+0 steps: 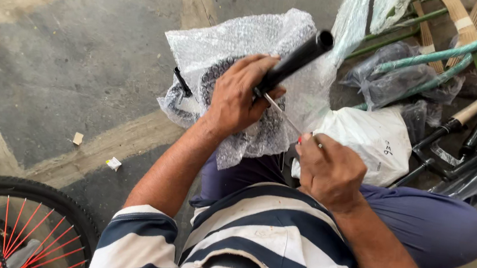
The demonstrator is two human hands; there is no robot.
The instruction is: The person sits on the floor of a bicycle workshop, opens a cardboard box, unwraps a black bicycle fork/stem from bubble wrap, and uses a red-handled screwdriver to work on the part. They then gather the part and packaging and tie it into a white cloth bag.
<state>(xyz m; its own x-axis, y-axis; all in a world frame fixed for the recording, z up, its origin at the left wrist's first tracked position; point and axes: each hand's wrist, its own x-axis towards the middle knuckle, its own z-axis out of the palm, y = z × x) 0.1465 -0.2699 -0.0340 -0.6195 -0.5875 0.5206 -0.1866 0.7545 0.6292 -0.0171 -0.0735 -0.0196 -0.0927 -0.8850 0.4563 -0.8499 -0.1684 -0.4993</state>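
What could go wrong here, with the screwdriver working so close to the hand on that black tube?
1. The screwdriver in the right hand points toward the left hand; a slip might jab the fingers.
2. The black tube rests on loose bubble wrap, so it may shift under pressure.

Bubble wrap (241, 42) lies under a tube (297, 58), wheel (41, 220) lower left.

Bare concrete floor (72, 62) lies open to the left; bubble wrap (241, 42) and the black tube (297, 58) fill the middle; wrapped bicycle parts (454, 101) and a white bag (376, 137) crowd the right; a spoked wheel (29, 219) blocks the lower left.
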